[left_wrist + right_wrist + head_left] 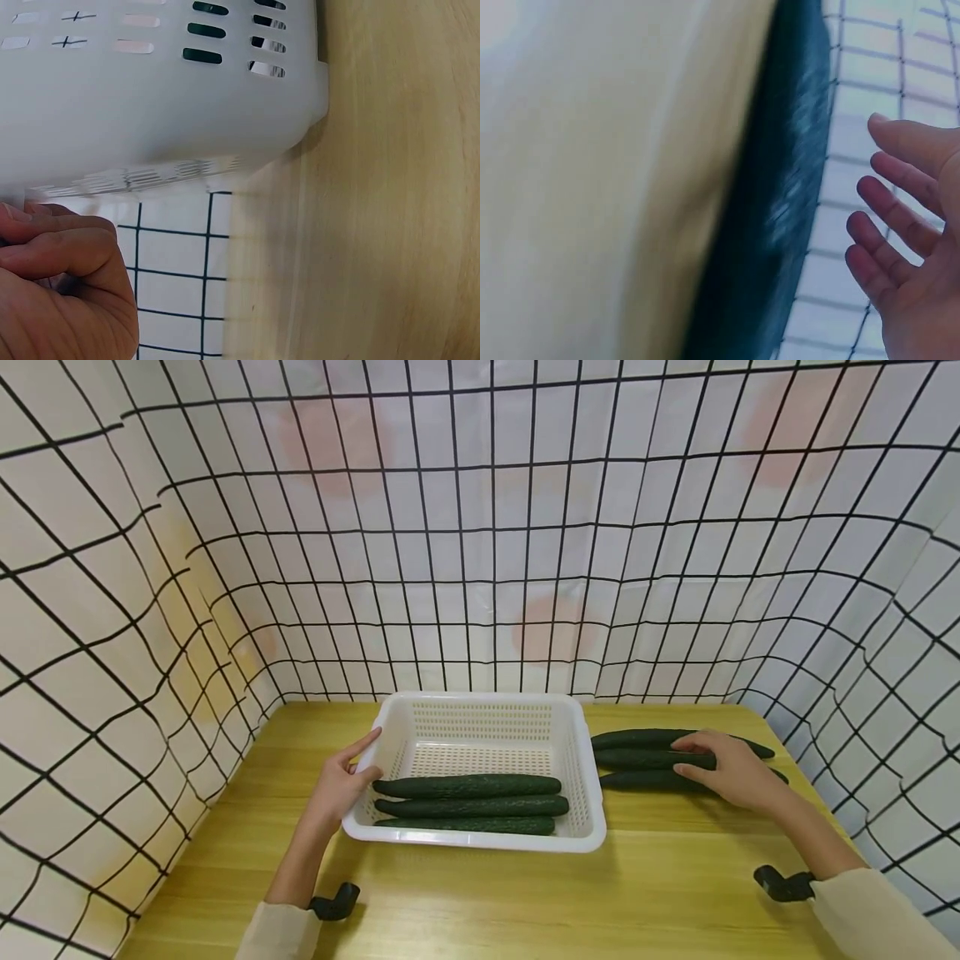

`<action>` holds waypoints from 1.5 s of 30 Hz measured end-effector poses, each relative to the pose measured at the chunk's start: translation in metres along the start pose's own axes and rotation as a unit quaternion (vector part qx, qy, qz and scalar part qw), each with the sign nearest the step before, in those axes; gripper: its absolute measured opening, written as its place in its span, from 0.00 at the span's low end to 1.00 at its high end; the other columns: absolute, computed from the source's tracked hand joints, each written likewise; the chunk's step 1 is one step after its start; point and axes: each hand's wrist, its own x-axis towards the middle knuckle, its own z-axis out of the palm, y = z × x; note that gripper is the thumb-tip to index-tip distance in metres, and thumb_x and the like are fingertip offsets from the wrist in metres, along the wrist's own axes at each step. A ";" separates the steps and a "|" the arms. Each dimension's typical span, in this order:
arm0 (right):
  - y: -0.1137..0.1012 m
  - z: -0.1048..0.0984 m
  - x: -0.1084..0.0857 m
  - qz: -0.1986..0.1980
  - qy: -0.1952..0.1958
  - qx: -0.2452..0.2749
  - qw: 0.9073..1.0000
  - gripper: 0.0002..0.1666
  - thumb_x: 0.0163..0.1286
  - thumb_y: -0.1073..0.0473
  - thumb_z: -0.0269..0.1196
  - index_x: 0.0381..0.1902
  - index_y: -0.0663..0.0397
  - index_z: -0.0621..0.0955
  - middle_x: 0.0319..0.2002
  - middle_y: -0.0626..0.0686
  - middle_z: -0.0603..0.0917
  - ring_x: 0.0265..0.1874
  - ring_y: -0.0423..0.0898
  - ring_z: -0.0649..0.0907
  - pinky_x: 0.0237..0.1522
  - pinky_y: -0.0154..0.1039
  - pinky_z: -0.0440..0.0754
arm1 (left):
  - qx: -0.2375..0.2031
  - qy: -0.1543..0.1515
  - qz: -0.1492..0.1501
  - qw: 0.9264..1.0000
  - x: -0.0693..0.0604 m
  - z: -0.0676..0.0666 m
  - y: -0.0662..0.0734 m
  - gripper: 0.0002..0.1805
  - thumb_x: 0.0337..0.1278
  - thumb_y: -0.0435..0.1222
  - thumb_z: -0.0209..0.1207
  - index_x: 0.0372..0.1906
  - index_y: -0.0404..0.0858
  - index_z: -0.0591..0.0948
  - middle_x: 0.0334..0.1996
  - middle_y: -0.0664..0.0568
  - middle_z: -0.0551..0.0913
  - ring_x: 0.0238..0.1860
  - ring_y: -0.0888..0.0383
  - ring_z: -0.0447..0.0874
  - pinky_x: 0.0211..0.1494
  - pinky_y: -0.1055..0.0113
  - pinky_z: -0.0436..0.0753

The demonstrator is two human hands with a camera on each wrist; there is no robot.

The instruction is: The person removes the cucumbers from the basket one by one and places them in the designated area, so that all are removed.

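Basket of three cucumbers, three more on the table, two hands attending

Item: one white basket (pixel 480 841), perforated, set on the wood-grain table (pixel 465 902) between your hands, apparently so that both sides lie within reach.

Contents: three dark green cucumbers (pixel 472 807), side by side along the near wall. Their lengthwise lay presumably suits the basket's long side; the far part of its floor shows bare.

Adjacent lot: three table cucumbers (pixel 645 758), grouped just beside the basket's right wall and roughly parallel, probably for easy picking by your right hand.

Left hand (pixel 339 787): you pinch the basket's left rim, thumb on top, other fingers curled on the outer side. The hold looks meant to steady the basket.

Right hand (pixel 731 768): you hold it over the table cucumbers, thumb and forefinger parted about the middle one. In the right-wrist view, your fingers are slightly spread and pinch nothing; a gap shows between them and the cucumber there. Whether a fingertip touches another, you cannot tell from these views.

Surround: black wire grid (pixel 493 582), standing behind the table and along its sides.
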 end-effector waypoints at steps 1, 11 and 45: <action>-0.005 0.000 0.004 -0.001 -0.001 0.006 1.000 0.28 0.73 0.48 0.66 0.63 0.59 0.80 0.60 0.61 0.82 0.58 0.64 0.80 0.57 0.65 0.77 | 0.001 0.001 -0.001 1.000 0.000 0.000 0.000 0.37 0.64 0.31 0.59 0.77 0.54 0.69 0.73 0.33 0.69 0.59 0.43 0.78 0.48 0.58 0.86; -0.057 0.010 0.042 -0.025 -0.006 0.052 0.998 0.29 0.75 0.44 0.63 0.65 0.54 0.80 0.63 0.58 0.81 0.61 0.61 0.80 0.62 0.63 0.76 | 0.001 0.002 0.000 1.000 0.002 0.000 0.000 0.37 0.64 0.31 0.59 0.77 0.55 0.70 0.73 0.33 0.70 0.59 0.45 0.79 0.48 0.58 0.85; -0.205 0.045 0.138 -0.166 -0.125 0.112 0.972 0.25 0.76 0.50 0.63 0.65 0.52 0.79 0.61 0.54 0.83 0.57 0.53 0.82 0.63 0.55 0.79 | -0.024 -0.008 0.008 1.000 -0.001 0.000 -0.001 0.37 0.65 0.31 0.60 0.78 0.55 0.68 0.76 0.34 0.66 0.64 0.43 0.75 0.49 0.58 0.85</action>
